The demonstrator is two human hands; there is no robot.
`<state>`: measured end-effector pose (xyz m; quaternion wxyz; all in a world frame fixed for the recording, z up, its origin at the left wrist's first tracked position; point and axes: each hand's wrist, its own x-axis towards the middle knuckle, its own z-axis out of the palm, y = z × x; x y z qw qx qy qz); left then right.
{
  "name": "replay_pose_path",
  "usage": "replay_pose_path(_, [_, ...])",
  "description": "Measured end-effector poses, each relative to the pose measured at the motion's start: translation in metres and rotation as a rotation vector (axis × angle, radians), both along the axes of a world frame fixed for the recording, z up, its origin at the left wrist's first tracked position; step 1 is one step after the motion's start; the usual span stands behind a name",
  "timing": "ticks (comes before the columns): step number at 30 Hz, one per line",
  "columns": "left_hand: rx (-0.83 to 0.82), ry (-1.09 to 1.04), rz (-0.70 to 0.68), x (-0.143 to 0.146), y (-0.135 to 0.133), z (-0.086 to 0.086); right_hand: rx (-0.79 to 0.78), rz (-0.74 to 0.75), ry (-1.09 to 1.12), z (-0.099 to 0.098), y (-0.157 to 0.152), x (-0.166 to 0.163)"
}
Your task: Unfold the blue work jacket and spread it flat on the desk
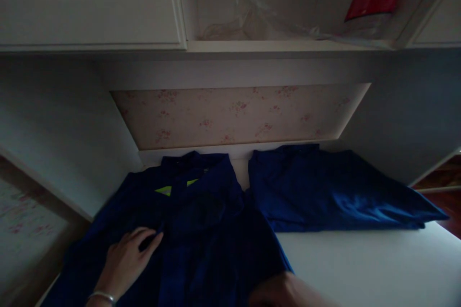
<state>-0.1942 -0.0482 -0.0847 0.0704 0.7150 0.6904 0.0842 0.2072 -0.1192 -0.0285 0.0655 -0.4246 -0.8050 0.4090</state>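
Spread across the near left of the white surface point(360, 259), the dark blue shirt point(201, 230) lies collar away from the person, with a yellow-green tag point(163, 191) showing inside the neck. The left hand point(126, 259), a bracelet point(103, 296) at its wrist, rests palm down on the cloth with fingers loosely spread, pressing the fabric flat just left of the front placket. The right hand point(288, 290) sits at the shirt's lower right edge, but it is dim and cut off by the frame, so whether it pinches the hem or merely lies on it cannot be told. Judging by its soft folds, the shirt is probably light, limp and slightly slippery; it would be best held at seams, shoulders or hem. A second blue garment point(324, 192) lies folded just beside it, to the right.
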Motion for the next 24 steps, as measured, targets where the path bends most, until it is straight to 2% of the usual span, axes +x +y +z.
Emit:
replay_pose_path(3, [0.149, -0.225, 0.030, 0.044, -0.008, -0.009, -0.076, -0.173, 0.263, -0.008, 0.052, -0.035])
replay_pose_path(5, [0.120, -0.425, 0.089, 0.062, -0.017, -0.026, -0.006, -0.305, 0.329, -0.018, 0.085, -0.059])
replay_pose_path(7, [0.042, -0.553, 0.164, 0.070, -0.026, -0.042, 0.117, -0.346, 0.282, -0.026, 0.112, -0.080])
replay_pose_path(9, [0.000, -0.510, 0.193, 0.073, -0.034, -0.054, 0.189, -0.333, 0.238, -0.031, 0.131, -0.100])
replay_pose_path(11, [-0.017, -0.318, 0.146, 0.076, -0.039, -0.060, 0.233, -0.297, 0.180, -0.034, 0.142, -0.120])
replay_pose_path(14, [0.003, -0.092, 0.046, 0.079, -0.043, -0.063, 0.225, -0.204, 0.058, -0.043, 0.145, -0.153])
replay_pose_path(17, [0.027, -0.049, -0.040, 0.075, -0.045, -0.066, 0.195, -0.147, -0.037, -0.051, 0.143, -0.177])
replay_pose_path(20, [0.002, -0.025, -0.088, 0.065, -0.045, -0.069, 0.178, -0.173, -0.007, -0.048, 0.143, -0.175])
replay_pose_path(24, [-0.013, -0.021, -0.073, 0.060, -0.045, -0.069, 0.107, -0.308, 0.191, -0.033, 0.140, -0.126])
